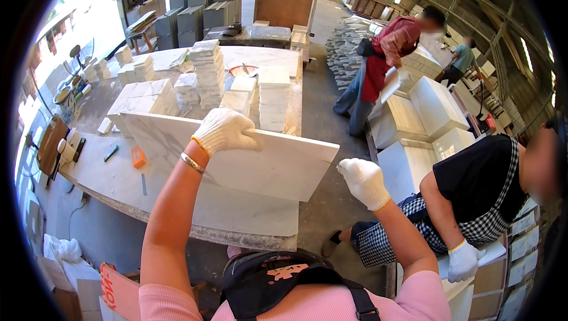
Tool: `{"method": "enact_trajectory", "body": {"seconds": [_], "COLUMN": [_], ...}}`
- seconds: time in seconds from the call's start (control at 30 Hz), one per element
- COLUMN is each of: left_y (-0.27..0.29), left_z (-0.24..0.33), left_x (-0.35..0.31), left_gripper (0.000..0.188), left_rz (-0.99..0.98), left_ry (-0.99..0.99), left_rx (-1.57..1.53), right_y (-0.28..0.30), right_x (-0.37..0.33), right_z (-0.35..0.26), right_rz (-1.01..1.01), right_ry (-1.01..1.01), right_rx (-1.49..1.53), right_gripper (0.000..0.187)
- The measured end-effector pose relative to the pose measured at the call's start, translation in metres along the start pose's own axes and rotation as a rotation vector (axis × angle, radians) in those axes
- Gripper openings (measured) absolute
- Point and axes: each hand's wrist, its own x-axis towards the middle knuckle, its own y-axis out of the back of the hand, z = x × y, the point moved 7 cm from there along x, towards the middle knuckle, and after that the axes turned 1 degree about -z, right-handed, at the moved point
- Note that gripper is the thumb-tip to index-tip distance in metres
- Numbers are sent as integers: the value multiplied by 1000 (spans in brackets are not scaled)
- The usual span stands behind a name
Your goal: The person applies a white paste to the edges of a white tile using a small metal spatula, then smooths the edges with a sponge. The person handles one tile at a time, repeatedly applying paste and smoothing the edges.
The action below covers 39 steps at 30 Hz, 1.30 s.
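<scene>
My left hand [225,130], in a white work glove, rests on the top edge of a large white marble slab [278,167] that stands tilted on the stone worktable [236,214]. Its fingers curl over the slab's upper edge. My right hand [364,182], also gloved, hovers just off the slab's right corner with fingers loosely curled and nothing in it. A metal bracelet circles my left wrist.
Stacks of white marble tiles [208,73] crowd the table's far side. An orange tool [138,156] and a marker lie at the left. A person in a checked apron [473,203] sits at my right; another in red [384,61] bends over white boxes [435,108].
</scene>
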Motion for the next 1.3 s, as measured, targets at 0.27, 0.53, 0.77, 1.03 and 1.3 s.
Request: {"method": "enact_trajectory", "body": {"seconds": [0.27, 0.53, 0.77, 1.03, 1.3], "left_y": [4, 4, 15, 24, 106], "left_z": [3, -1, 7, -1, -171], "left_x": [9, 2, -5, -47, -195], "left_gripper": [40, 37, 46, 51, 50], "left_rz": [-16, 8, 27, 46, 1034], "left_ry": [41, -2, -28, -25, 298], "left_rx": [4, -3, 22, 59, 315], "right_y": [78, 15, -35, -77, -96], "right_x": [41, 10, -21, -22, -42], "right_z": [4, 45, -11, -36, -30], "right_rz": [233, 52, -31, 43, 140], "right_ry": [-41, -571, -426, -471, -652], "right_rx": [164, 1025, 968, 852, 1010], "right_gripper": [20, 12, 21, 19, 18]}}
